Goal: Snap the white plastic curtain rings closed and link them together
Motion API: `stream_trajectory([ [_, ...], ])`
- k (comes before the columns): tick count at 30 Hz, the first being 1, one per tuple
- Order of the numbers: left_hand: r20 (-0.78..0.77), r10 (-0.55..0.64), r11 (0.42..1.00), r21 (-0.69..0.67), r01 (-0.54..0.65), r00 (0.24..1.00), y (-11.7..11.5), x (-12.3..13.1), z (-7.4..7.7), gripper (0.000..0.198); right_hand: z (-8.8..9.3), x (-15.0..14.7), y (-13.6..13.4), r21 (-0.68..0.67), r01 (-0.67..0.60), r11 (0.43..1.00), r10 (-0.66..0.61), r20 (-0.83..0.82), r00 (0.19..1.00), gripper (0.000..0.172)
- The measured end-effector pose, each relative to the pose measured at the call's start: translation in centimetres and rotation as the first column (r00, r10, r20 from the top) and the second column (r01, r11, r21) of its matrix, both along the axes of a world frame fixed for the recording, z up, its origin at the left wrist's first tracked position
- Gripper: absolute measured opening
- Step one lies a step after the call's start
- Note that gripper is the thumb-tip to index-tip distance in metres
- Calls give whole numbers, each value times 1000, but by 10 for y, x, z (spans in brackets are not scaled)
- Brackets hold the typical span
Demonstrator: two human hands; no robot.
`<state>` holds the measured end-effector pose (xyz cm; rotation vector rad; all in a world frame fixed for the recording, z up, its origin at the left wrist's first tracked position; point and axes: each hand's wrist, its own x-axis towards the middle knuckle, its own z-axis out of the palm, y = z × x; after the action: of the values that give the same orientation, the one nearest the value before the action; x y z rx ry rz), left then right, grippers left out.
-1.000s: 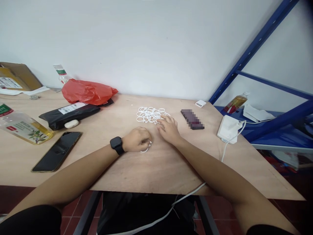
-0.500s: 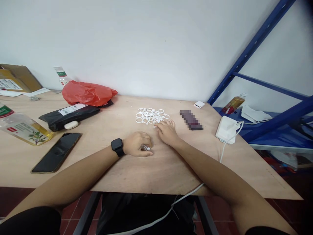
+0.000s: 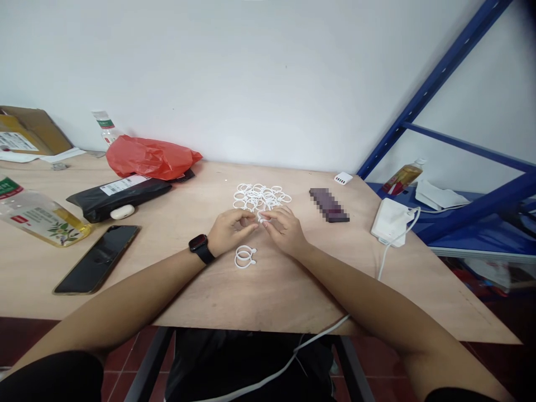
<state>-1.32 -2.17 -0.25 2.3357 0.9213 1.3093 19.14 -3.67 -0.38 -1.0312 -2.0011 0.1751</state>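
A white plastic ring with a small tab is held between both hands, mostly covered by the fingers. My right hand pinches it between thumb and forefinger. From the left, my left hand, with a black watch on its wrist, closes thumb and fingertips at the ring's other side. Two similar rings, partly overlapping, lie on the wood just in front of my hands. Right behind the fingers is a loose heap of white rings.
On the left of the table are a phone, a tilted bottle, a white case, a black parcel and a red bag. At right are a pixelated dark object, a white charger with cable, and a blue rack.
My left hand has lifted away from the front rings, uncovering them, and moved up and right to meet my right hand. My right hand has drawn slightly back from the heap with a ring.
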Motion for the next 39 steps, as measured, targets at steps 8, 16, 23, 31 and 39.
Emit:
stream_trajectory([
  [8, -58, -101, 974, 197, 111, 993, 0, -1, 1, 14, -3, -3, -1, 140, -140, 980, 156, -110, 982, 12],
  [16, -96, -45, 975, 213, 65, 994, 2, 0, 0, 16, -2, -3, -2, 133, -78, 988, 95, -121, 988, 8],
  [23, -96, -87, 974, 203, 105, 992, -3, 0, 2, 16, 0, -4, -7, 164, -89, 982, 101, -66, 993, 11],
  [31, -102, -68, 977, 196, 87, 992, -2, 1, 2, 15, -2, -6, -6, 226, -106, 968, 130, -94, 987, 9],
  [39, -126, -84, 947, 297, 118, 988, -1, -4, 8, 5, 1, 8, 2, 57, -12, 998, 21, -149, 989, 14],
])
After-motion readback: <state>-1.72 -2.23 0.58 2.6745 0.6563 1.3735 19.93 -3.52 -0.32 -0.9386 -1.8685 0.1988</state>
